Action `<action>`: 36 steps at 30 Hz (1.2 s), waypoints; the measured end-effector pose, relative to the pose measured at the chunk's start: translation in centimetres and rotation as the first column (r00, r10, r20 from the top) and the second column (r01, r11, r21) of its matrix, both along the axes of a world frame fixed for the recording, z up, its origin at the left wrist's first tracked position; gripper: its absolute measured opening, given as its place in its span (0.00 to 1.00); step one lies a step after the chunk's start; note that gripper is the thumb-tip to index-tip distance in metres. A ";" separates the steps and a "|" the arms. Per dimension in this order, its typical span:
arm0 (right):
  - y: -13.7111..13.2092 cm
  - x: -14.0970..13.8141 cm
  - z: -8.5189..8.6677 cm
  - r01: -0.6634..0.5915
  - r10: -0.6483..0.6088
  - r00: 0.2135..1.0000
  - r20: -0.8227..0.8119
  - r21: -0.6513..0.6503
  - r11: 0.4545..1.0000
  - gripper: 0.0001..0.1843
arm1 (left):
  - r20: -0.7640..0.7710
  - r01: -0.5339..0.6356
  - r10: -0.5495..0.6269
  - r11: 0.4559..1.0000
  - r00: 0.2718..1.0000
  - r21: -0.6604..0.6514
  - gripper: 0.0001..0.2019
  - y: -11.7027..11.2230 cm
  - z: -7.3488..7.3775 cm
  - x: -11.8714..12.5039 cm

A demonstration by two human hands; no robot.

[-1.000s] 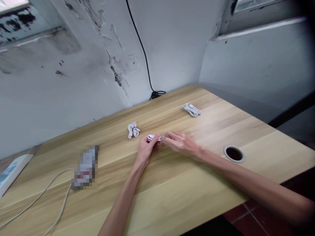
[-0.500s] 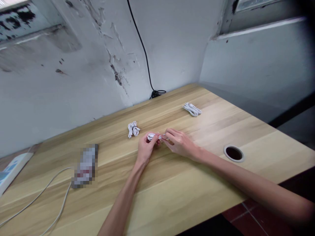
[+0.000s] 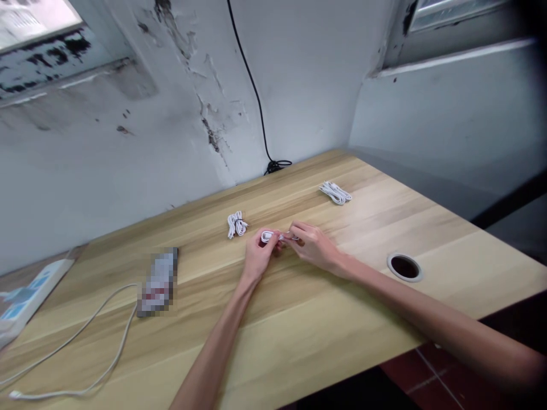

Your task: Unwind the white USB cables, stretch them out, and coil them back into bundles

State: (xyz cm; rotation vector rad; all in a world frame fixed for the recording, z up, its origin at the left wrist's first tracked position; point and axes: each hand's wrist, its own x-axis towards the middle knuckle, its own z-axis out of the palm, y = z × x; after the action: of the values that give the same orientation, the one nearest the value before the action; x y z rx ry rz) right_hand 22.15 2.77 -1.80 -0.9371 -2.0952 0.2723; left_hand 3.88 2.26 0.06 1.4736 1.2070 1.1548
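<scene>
Head view: my gaze has shifted slightly, yet my left fingers [image 3: 272,241] stay clamped on the white cable bundle [image 3: 266,236] over the surface [image 3: 299,347] and my right fingers [image 3: 303,227] still pinch its right-hand end, so I judge this handling unfinished.

At the left edge of the frame a white power strip [image 3: 45,285] with blue patches lies on the wood-grained table [image 3: 320,341], and to the right of it is a blurred-out grey object [image 3: 159,283] with a pale cable [image 3: 55,394] looping into the lower left corner. Up the centre a black cord [image 3: 255,85] runs down the stained, flaking wall [image 3: 299,74] to a tangle at the table's back edge, between windows [image 3: 38,20] in the upper corners. A ringed round hole [image 3: 404,266] sits right of centre, with dark red floor tiles [image 3: 448,384] at lower right.
</scene>
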 end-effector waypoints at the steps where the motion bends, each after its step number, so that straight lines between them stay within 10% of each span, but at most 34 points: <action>1: 0.0 0.0 0.0 0.011 -0.011 1.000 0.010 0.005 1.000 0.10 | 0.005 -0.012 0.012 1.000 1.000 -0.008 0.14 0.0 -0.2 0.0; 9: -0.2 0.2 1.0 0.092 -0.090 0.996 -0.024 0.106 0.990 0.08 | 0.026 -0.251 0.249 0.964 0.968 0.091 0.13 0.4 -0.3 -0.2; 16: -0.2 0.1 1.1 0.111 -0.107 0.994 -0.030 0.142 0.984 0.09 | 0.014 -0.700 0.739 0.633 0.674 0.331 0.14 2.9 0.2 -7.8; 25: -0.2 0.1 1.1 0.106 -0.102 0.994 -0.036 0.145 0.984 0.09 | -0.167 -0.563 0.618 0.777 0.768 0.282 0.12 4.4 -2.0 -9.7; 36: 0.1 0.1 1.0 0.106 -0.094 0.991 -0.097 0.118 0.987 0.06 | -0.166 -0.630 0.683 0.724 0.711 0.281 0.11 5.0 -2.9 -10.5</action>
State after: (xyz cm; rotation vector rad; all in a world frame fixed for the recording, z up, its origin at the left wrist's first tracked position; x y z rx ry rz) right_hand 22.28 2.86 -0.83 -0.9357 -1.9519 0.1302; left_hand -6.63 7.29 -2.89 1.4001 1.9590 1.6337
